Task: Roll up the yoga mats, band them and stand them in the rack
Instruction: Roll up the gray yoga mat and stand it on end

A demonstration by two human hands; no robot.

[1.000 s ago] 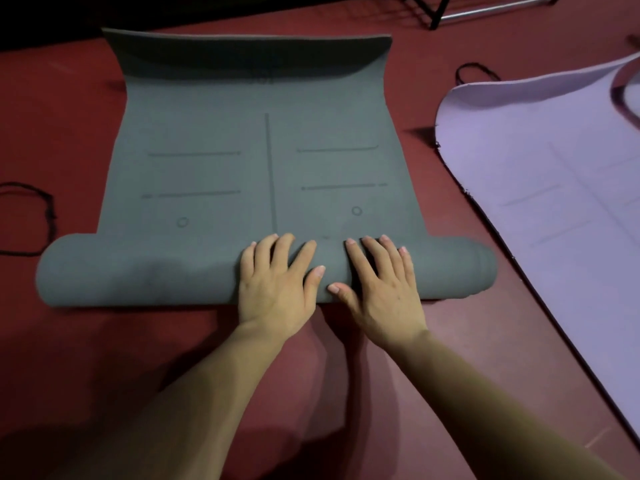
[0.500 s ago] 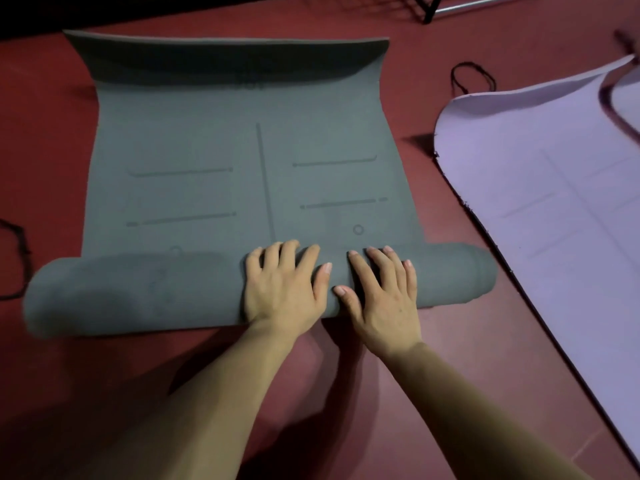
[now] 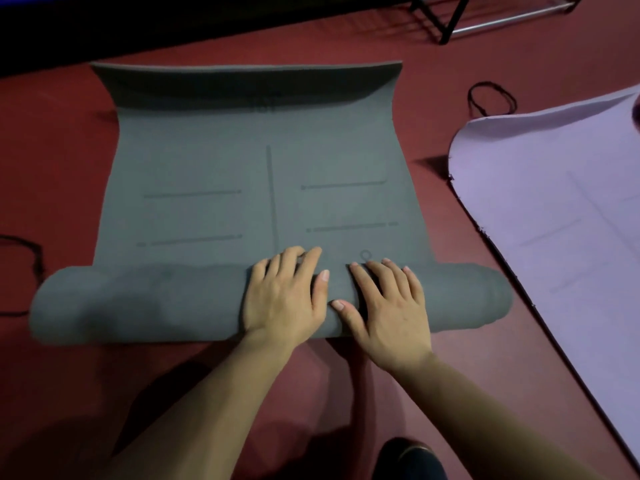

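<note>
A grey yoga mat (image 3: 214, 161) lies on the red floor, its near end wound into a thick roll (image 3: 138, 303) and its far edge curled upward. My left hand (image 3: 284, 299) and my right hand (image 3: 388, 310) press flat on top of the roll near its middle, fingers straight and pointing away from me. A lilac yoga mat (image 3: 561, 216) lies unrolled at the right. One black band (image 3: 491, 98) lies on the floor beyond the lilac mat, another black band (image 3: 31, 258) at the far left.
A metal rack frame (image 3: 485, 15) with black legs stands at the top right. A dark wall strip runs along the top left. Red floor (image 3: 69, 393) surrounds both mats. A dark shoe tip (image 3: 408, 459) shows at the bottom edge.
The roll has travelled a little further away from me over the flat part of the grey mat, covering its left circle mark. Both hands stayed flat on it.
</note>
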